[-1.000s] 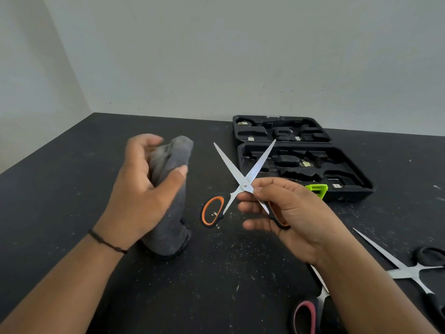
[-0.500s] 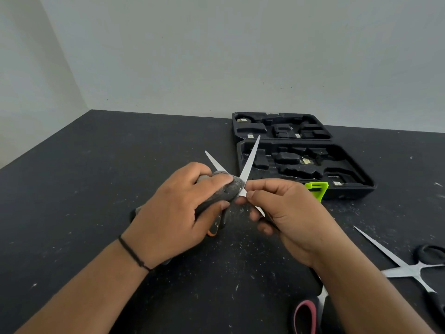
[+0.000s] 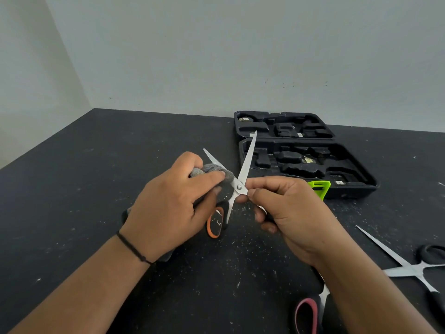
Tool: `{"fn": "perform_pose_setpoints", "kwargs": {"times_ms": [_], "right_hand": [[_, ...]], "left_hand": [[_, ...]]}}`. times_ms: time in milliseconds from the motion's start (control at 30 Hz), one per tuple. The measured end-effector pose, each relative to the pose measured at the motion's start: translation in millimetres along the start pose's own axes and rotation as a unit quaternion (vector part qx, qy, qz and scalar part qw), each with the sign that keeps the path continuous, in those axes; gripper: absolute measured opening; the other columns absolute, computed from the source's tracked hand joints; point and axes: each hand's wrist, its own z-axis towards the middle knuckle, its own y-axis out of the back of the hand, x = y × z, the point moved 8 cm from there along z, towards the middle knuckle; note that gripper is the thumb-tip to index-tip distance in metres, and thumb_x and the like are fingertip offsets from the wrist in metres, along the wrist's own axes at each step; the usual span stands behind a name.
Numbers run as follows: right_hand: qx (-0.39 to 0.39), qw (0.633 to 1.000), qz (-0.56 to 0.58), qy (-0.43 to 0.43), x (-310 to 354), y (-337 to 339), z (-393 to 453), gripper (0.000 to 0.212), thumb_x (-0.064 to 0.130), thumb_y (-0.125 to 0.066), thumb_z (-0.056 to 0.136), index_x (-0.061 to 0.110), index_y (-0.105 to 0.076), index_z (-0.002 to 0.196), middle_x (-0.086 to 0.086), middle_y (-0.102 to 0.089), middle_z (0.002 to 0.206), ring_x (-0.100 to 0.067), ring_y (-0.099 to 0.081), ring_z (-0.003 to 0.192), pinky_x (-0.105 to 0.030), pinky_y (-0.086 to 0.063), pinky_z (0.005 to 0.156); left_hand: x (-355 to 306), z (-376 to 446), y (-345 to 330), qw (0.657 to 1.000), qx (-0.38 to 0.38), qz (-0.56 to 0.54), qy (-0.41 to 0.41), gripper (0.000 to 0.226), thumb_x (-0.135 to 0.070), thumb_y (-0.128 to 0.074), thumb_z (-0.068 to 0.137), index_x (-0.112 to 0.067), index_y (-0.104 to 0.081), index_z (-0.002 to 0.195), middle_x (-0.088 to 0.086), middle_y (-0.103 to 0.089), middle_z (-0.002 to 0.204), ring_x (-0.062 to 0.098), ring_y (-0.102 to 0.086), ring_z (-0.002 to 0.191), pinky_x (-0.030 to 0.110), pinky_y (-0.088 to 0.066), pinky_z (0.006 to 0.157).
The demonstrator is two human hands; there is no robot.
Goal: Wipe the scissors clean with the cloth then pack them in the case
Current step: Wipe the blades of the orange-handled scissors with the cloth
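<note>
Open orange-handled scissors (image 3: 240,175) held above the table (image 3: 72,189), one blade wrapped in the grey cloth (image 3: 214,172).

The scissors are spread in an X shape, with both blade tips pointing away from the person. The left hand (image 3: 168,208) has its fingers curled around the cloth and pinches it on the left blade, close to the pivot screw. The right hand (image 3: 289,213) grips the scissors just below the pivot, fingers closed on the handle side; the other orange loop hangs under the left hand. Behind the hands, the black case (image 3: 305,153) lies open on the table, with a green latch (image 3: 319,188) on its near edge. On the right lie black-handled scissors (image 3: 409,268), also open, and at the bottom edge a pink-handled pair (image 3: 310,312), partly hidden by the right forearm.
</note>
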Motion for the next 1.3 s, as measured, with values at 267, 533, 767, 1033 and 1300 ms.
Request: {"fn": "perform_pose_setpoints", "kwargs": {"times_ms": [267,533,767,1033,1300], "right_hand": [[-0.002,1.0,-0.005,0.011,3,1,-1,0.018,0.001,-0.053,0.091,0.007,-0.071,0.091,-0.008,-0.073,0.082,-0.009,-0.044,0.048,-0.019,-0.032,0.04],[-0.01,0.999,0.029,0.009,2,4,0,0.016,0.0,-0.053,0.091,0.004,-0.068,0.096,-0.008,-0.073,0.082,-0.008,-0.044,0.045,-0.02,-0.032,0.038],[-0.019,1.0,-0.002,0.018,3,3,1,0.019,0.001,-0.054,0.09,0.011,-0.069,0.085,-0.008,-0.073,0.082,-0.011,-0.045,0.047,-0.023,-0.033,0.04],[-0.013,0.999,-0.033,0.034,5,2,-1,0.016,0.003,-0.054,0.09,0.008,-0.07,0.09,-0.006,-0.073,0.081,-0.013,-0.046,0.05,-0.024,-0.036,0.042],[-0.013,0.997,-0.063,0.041,6,2,-1,0.017,0.003,-0.053,0.09,0.007,-0.07,0.088,0.009,-0.062,0.052,-0.007,-0.045,0.044,-0.023,-0.036,0.042]], "left_hand": [[4,0,1,1.0,-0.002,-0.008,0.022,0.023,-0.028,-0.055,0.088,-0.02,-0.069,0.104,0.002,-0.052,0.094,0.015,-0.051,0.061,0.03,-0.047,0.045],[-3,-1,0,1.0,-0.006,-0.019,0.021,0.025,-0.028,-0.055,0.088,-0.019,-0.07,0.106,0.002,-0.053,0.093,0.014,-0.052,0.062,0.024,-0.045,0.047],[-5,-4,2,0.999,-0.013,-0.05,0.011,0.028,-0.029,-0.053,0.09,-0.018,-0.07,0.108,0.0,-0.052,0.094,0.012,-0.051,0.068,0.024,-0.046,0.054],[-12,-3,-1,1.0,-0.003,-0.027,-0.002,0.027,-0.029,-0.052,0.092,-0.019,-0.07,0.111,0.001,-0.052,0.093,0.011,-0.048,0.06,0.024,-0.045,0.046],[-10,-2,-2,1.0,-0.004,-0.024,0.013,0.027,-0.027,-0.054,0.09,-0.019,-0.071,0.109,0.001,-0.054,0.092,0.011,-0.051,0.063,0.02,-0.043,0.049]]}}
